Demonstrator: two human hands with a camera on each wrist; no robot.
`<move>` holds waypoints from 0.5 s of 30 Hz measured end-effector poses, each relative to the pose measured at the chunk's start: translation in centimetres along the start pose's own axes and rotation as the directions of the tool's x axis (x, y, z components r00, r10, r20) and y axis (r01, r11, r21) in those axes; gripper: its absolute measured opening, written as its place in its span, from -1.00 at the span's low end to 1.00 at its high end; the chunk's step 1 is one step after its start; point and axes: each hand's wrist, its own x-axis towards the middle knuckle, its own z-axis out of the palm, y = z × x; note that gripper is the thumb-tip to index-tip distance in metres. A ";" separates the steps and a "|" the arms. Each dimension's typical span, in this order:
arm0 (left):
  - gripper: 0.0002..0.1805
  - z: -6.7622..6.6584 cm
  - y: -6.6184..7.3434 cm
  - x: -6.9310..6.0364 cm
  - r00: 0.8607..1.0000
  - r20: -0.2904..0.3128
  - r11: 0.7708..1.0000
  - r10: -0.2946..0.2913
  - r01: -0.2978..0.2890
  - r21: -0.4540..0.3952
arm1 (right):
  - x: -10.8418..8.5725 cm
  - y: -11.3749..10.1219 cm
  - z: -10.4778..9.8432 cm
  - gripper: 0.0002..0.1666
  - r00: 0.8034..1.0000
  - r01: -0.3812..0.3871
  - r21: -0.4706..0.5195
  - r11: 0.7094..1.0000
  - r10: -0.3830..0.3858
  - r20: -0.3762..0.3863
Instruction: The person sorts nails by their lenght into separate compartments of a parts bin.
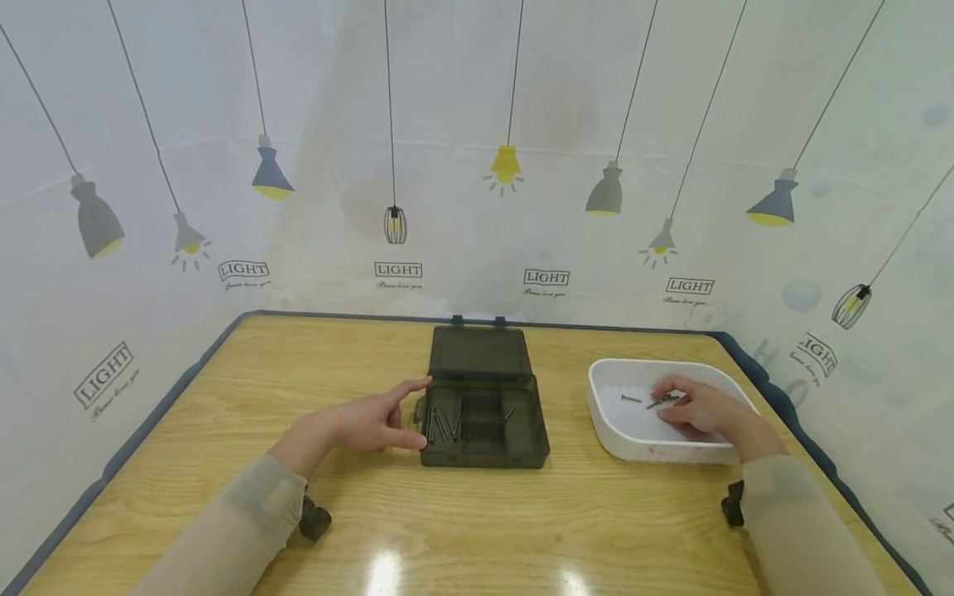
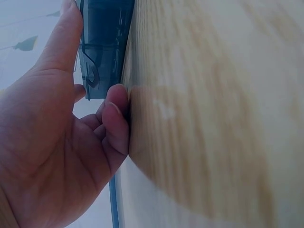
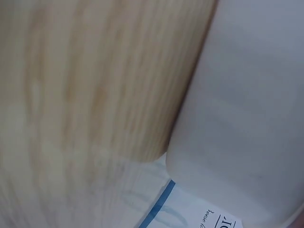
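Note:
A dark translucent plastic box (image 1: 525,447) with compartments lies on the table, its lid (image 1: 480,352) raised at the back. Several long screws (image 1: 441,424) are in its left compartment, and one short screw (image 1: 509,414) is on the right. My left hand (image 1: 358,424) touches the box's left side, with index finger and thumb spread apart; its other fingers bend inward in the left wrist view. Inside a white tray (image 1: 622,443), my right hand (image 1: 704,407) reaches over a few screws (image 1: 662,401), thumb and index apart around them. Another screw (image 1: 631,399) lies left of it.
The wooden table (image 1: 477,530) has a dark border along its back and sides. Behind it hangs a pale wall cover (image 1: 477,83) printed with lamps. In the right wrist view the tray's outer wall (image 3: 237,118) fills the right side.

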 end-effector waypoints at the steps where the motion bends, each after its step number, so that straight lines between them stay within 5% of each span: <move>1: 0.15 0.0 0.0 0.0 1.000 0.001 1.000 0.000 0.000 0.003 | 0.1 0.0 0.0 -0.62 1.000 -0.004 -0.004 1.000 0.004 0.000; 15: 0.17 -0.1 -0.6 0.5 1.000 -0.002 1.000 -0.009 0.009 0.027 | 0.4 0.1 0.2 -0.75 0.999 -0.034 -0.046 0.998 0.034 0.000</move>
